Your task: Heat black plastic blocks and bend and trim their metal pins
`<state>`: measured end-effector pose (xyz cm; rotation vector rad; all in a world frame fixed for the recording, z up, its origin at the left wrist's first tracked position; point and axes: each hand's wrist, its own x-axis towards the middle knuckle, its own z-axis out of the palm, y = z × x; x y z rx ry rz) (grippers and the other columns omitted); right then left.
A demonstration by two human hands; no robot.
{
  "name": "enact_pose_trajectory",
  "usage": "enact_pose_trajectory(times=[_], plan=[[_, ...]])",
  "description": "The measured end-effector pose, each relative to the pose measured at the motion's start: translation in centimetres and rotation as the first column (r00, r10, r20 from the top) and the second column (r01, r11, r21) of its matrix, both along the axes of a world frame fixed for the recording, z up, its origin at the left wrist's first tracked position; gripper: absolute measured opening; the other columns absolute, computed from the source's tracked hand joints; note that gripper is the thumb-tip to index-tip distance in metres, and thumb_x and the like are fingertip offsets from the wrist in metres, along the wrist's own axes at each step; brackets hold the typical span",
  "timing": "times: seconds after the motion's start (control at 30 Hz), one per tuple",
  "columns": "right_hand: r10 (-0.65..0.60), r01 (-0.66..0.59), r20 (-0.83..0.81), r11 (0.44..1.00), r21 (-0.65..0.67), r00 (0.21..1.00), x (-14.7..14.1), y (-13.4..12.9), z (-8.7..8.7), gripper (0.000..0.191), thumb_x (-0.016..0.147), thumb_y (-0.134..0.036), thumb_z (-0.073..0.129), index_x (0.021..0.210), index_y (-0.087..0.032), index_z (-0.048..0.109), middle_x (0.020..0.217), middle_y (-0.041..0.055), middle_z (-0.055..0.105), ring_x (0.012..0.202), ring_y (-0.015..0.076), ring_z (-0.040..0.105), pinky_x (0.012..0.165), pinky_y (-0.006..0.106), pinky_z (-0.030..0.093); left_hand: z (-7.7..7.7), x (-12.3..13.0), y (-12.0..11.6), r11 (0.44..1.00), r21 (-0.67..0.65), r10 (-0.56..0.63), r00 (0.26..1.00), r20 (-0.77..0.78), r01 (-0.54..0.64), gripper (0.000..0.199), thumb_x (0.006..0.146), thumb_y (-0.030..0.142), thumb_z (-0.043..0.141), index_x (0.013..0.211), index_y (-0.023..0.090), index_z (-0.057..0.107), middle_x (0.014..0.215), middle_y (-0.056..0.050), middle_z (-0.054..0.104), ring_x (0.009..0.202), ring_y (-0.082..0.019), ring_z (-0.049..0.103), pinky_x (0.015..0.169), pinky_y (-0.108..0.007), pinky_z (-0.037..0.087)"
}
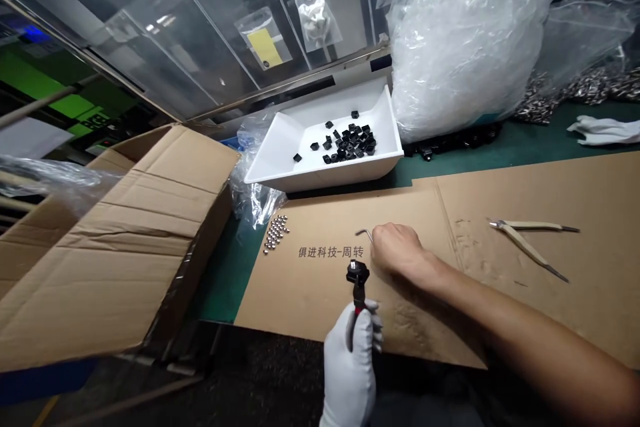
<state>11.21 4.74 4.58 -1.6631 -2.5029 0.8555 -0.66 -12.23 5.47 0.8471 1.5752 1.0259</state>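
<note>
Cardboard (295,297) lettered 俱进科技-周转 (331,252), left hand (351,353) gripping pliers (359,295), right hand (397,250) clenched round bent rod (365,232)

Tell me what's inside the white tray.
Small black pieces lie in the white tray, most clustered toward its right half, a few scattered. Whatever is directly beneath them is hidden.

Pliers (359,295) clamp 1 black block (357,272) near a bent rod (364,231).
</note>
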Motion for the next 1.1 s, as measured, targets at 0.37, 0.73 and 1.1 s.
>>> enact_pose_trajectory(times=[0.37, 0.73, 1.1], plan=[[-0.168, 0.194, -0.346, 0.98, 0.042, 0.923, 11.2, -1.3, -1.3, 0.021, 0.088, -0.02, 0.054, 0.105, -0.018, 0.065, 0.076, 0.0007, 0.07, 0.067, 0.0158, 0.063, 0.064, 0.025, 0.043, -0.5, 0.8, 4.1, 0.909, 0.13, -0.276, 0.806, -0.523, 0.395, 0.034, 0.099, 0.04, 0.054, 0.124, 0.019, 0.066, 0.123, -0.012, 0.069, 0.114, -0.025, 0.064, 0.104, -0.036, 0.046], [-0.369, 0.311, -0.677, 0.926, -0.212, 0.637, 17.0, -6.3, 0.0, 0.027, 0.103, -0.042, 0.048, 0.118, -0.023, 0.061, 0.072, -0.0024, 0.059, 0.063, 0.0136, 0.054, 0.057, 0.026, 0.041, 1.3, 4.0, 6.6, 0.741, -0.124, -0.623, 0.606, -0.495, 0.66, 0.03, 0.102, 0.039, 0.048, 0.117, 0.02, 0.066, 0.11, -0.007, 0.071, 0.099, -0.021, 0.065, 0.094, -0.031, 0.047], [-0.209, 0.322, -0.783, 0.947, -0.012, 0.586, 16.9, -6.9, -0.1, 0.036, 0.099, -0.017, 0.057, 0.134, -0.021, 0.066, 0.133, 0.0013, 0.07, 0.12, 0.0154, 0.066, 0.107, 0.027, 0.052, 1.9, 4.3, 7.4, 0.704, -0.231, -0.7, 0.604, -0.38, 0.671, 0.028, 0.103, 0.042, 0.046, 0.103, 0.021, 0.065, 0.087, -0.001, 0.063, 0.085, -0.018, 0.057, 0.084, -0.029, 0.043]])
